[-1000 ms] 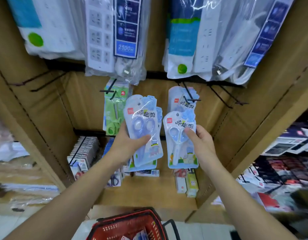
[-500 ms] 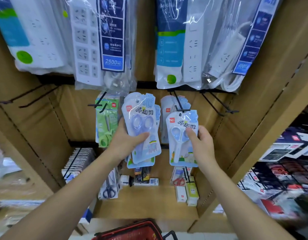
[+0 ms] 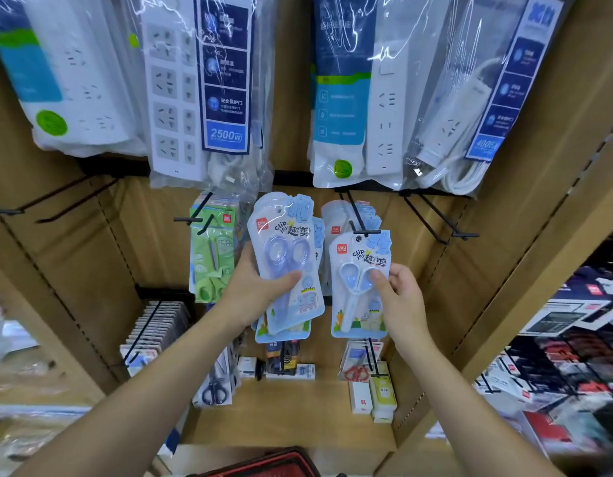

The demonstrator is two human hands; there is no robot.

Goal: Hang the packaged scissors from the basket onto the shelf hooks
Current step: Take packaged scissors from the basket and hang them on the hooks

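My left hand point(image 3: 253, 290) grips a small stack of blue scissor packs point(image 3: 286, 259), thumb across the front pack. My right hand point(image 3: 399, 296) pinches one pale blue scissor pack point(image 3: 358, 287) by its right side. The top hole of that pack sits at the tip of a black shelf hook point(image 3: 363, 230), in front of more packs point(image 3: 349, 218) hanging on the same hook. Only the rim of the red basket point(image 3: 263, 466) shows at the bottom edge.
Green scissor packs point(image 3: 213, 256) hang on the hook to the left. Bare black hooks point(image 3: 446, 228) stick out at right and far left point(image 3: 40, 208). Bagged power strips point(image 3: 201, 87) hang overhead. Small boxes and black scissors point(image 3: 213, 390) fill the lower shelf.
Both hands rose toward the hooks. The right hand brought its pack up until its hole reached the hook tip. The basket slid almost out of view.
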